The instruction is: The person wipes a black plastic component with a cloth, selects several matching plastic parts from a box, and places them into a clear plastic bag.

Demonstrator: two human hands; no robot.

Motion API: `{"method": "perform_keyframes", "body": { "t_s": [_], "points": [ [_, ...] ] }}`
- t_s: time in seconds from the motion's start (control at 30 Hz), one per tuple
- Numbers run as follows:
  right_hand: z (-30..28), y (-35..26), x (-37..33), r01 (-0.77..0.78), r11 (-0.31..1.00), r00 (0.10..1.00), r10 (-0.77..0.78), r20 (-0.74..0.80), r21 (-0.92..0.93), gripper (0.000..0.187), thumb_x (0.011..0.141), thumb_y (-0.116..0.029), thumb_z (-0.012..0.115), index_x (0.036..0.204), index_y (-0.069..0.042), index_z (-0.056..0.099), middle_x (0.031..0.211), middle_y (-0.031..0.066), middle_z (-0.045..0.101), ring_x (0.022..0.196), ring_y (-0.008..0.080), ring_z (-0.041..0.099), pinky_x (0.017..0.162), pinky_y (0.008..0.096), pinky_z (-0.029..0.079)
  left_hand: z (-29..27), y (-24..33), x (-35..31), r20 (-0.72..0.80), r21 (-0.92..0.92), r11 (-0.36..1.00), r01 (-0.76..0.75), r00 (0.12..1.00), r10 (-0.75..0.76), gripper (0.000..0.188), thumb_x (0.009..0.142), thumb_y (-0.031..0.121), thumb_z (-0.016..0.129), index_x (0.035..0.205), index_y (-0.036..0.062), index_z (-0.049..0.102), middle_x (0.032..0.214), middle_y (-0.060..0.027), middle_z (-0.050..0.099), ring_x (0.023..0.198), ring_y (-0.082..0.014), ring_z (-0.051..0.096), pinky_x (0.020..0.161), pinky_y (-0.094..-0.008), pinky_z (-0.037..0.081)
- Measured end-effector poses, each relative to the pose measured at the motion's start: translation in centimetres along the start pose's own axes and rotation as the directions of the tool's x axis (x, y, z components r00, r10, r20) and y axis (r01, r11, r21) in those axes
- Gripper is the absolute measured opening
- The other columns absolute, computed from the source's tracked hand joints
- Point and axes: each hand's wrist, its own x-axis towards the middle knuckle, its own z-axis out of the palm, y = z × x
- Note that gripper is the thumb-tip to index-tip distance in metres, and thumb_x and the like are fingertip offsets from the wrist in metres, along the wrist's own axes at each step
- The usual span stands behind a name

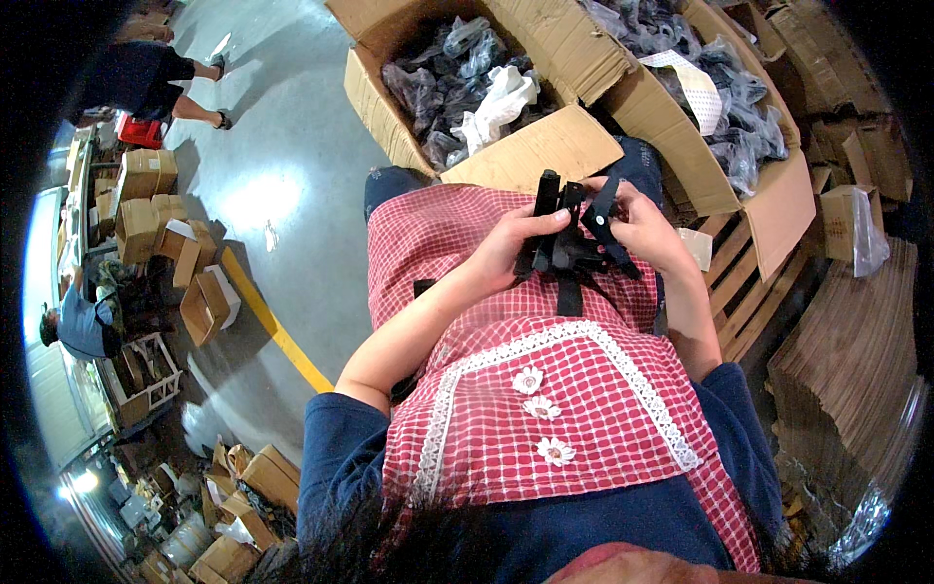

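Note:
Over my lap, my left hand [514, 243] is closed around a bundle of black parts [559, 255], with its thumb lying across the top. The bundle has bar-like pieces and straps; its exact kind cannot be made out. My right hand [642, 226] pinches a black strap [601, 206] with a small white dot on it, at the bundle's right side. A short black band [569, 297] hangs below the bundle against the red checked apron [457, 234]. My right fingertips are partly hidden behind the strap.
Ahead stands an open carton [394, 117] of bagged dark items, with a second carton [671, 136] to its right on a wooden pallet [735, 277]. Flattened cardboard [846, 341] is stacked at right. Boxes [204, 302] line the left; two other people are there.

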Motion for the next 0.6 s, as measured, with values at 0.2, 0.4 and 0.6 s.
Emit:
{"method": "perform_keyframes", "body": {
  "t_s": [0.2, 0.4, 0.6],
  "points": [
    [-0.8, 3.3, -0.4, 0.12, 0.868, 0.966, -0.213, -0.144, -0.482, 0.023, 0.082, -0.024, 0.069, 0.097, -0.006, 0.07, 0.092, 0.0166, 0.068, 0.094, 0.0335, 0.066, 0.079, 0.0403, 0.052, 0.7, 0.4, -0.5, 0.004, -0.036, 0.999, -0.016, 1.0, 0.016, 0.028, 0.091, 0.013, 0.068, 0.115, -0.0007, 0.064, 0.105, -0.0088, 0.07, 0.09, -0.0178, 0.069, 0.082, -0.0335, 0.056],
    [-0.3, -0.2, -1.4, 0.084, 0.967, 0.996, -0.081, 0.022, -0.242, 0.02, 0.082, -0.009, 0.071, 0.097, 0.002, 0.066, 0.083, 0.0108, 0.068, 0.079, 0.0132, 0.062, 0.076, 0.0317, 0.051, 0.2, -0.9, 0.3, -0.111, 0.166, 0.978, -0.126, 0.983, 0.145, 0.027, 0.087, 0.01, 0.073, 0.112, 0.0002, 0.067, 0.101, -0.0055, 0.069, 0.089, -0.0141, 0.066, 0.082, -0.0308, 0.053],
    [-0.3, 2.7, 0.5, 0.103, 0.982, 0.987, -0.082, 0.137, -0.157, 0.034, 0.078, -0.014, 0.074, 0.107, 0.002, 0.067, 0.094, 0.0132, 0.072, 0.085, 0.0189, 0.065, 0.081, 0.0341, 0.05, 0.5, -1.2, 0.2, -0.111, 0.33, 0.919, -0.217, 0.958, 0.266, 0.027, 0.091, 0.015, 0.072, 0.112, 0.0004, 0.066, 0.102, -0.0032, 0.068, 0.092, -0.0114, 0.063, 0.085, -0.0272, 0.049]
  ]
}}
